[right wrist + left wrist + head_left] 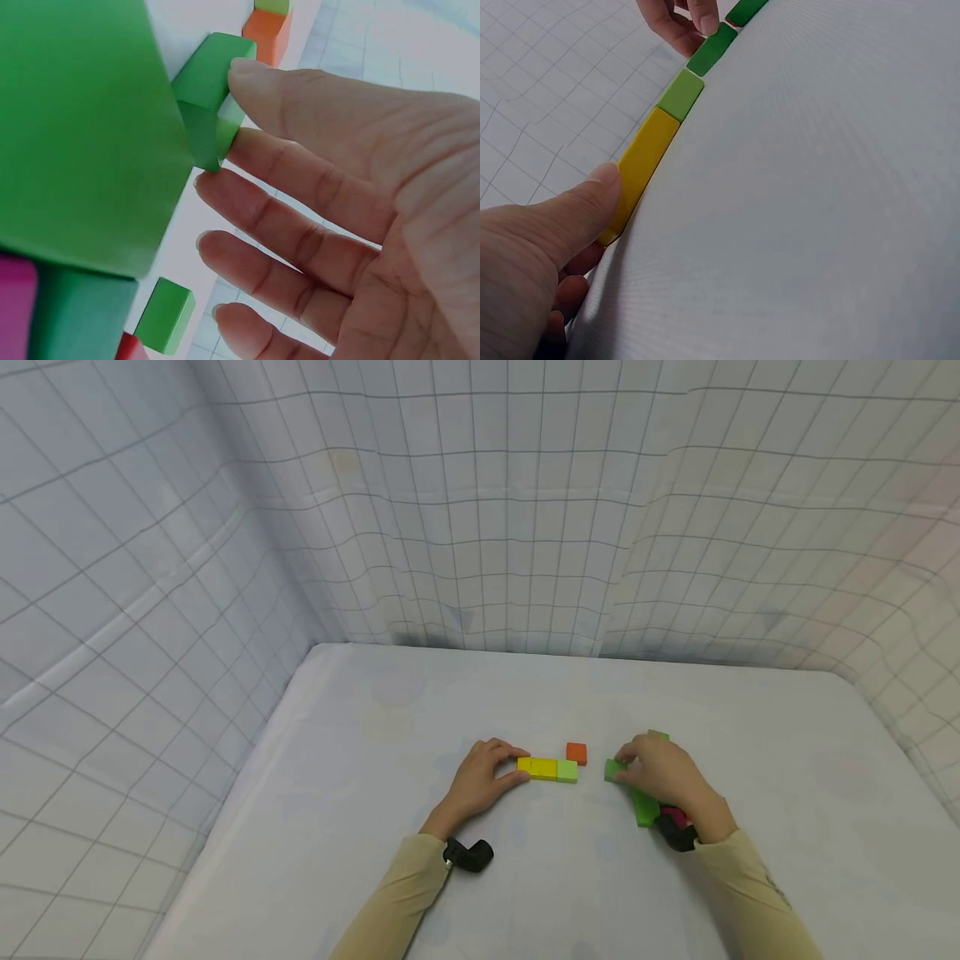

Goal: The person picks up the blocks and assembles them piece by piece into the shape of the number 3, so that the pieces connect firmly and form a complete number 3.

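My left hand [477, 777] pinches the left end of a row of yellow blocks [542, 767], with the thumb on the near side. A light green block [567, 771] sits flush against the row's right end. Across a short gap, my right hand [667, 772] holds a small green block [612, 771] between thumb and fingers. In the right wrist view the thumb presses the edge of this green block [214, 67], while the other fingers spread below. An orange block [576, 753] lies just behind the light green one.
Beneath and beside the right hand are more green blocks [647, 810], partly hidden by it. The right wrist view also shows a magenta block [15, 307] and a red block [131, 349] at its lower left. Gridded cloth [480, 527] walls the white table [420, 693].
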The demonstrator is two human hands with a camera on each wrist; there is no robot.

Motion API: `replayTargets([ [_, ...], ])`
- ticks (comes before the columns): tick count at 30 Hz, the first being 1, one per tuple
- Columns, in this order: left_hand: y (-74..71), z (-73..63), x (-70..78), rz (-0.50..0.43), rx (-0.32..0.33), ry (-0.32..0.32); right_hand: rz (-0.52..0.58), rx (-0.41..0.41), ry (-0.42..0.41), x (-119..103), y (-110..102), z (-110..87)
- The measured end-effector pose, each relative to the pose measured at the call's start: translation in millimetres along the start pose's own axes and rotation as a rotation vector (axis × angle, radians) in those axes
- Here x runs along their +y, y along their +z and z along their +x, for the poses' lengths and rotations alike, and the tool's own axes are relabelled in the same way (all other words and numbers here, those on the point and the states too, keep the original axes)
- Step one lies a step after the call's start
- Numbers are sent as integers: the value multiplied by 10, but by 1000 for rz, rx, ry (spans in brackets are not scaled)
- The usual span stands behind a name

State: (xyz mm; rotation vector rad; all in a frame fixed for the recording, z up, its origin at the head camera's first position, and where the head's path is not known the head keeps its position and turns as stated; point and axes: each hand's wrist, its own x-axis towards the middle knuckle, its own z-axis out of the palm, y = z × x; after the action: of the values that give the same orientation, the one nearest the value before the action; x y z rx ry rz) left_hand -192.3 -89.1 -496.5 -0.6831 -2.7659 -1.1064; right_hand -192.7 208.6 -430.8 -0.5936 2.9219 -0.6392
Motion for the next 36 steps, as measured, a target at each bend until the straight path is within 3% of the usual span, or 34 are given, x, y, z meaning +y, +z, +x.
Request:
replayTargets([
  [9,11,6,-4,10,3,6,-6,16,-75,-91,60,-81],
  [19,6,7,0,11,-8,-3,23,-11,-69,-192,142,-167],
  [26,28,-2,-1,5,-21,-21,-14,-38,-78,-268,139,-217],
  [36,-5,16,4,-1,-15,-17,23,-49,-73,-281,202,-152],
])
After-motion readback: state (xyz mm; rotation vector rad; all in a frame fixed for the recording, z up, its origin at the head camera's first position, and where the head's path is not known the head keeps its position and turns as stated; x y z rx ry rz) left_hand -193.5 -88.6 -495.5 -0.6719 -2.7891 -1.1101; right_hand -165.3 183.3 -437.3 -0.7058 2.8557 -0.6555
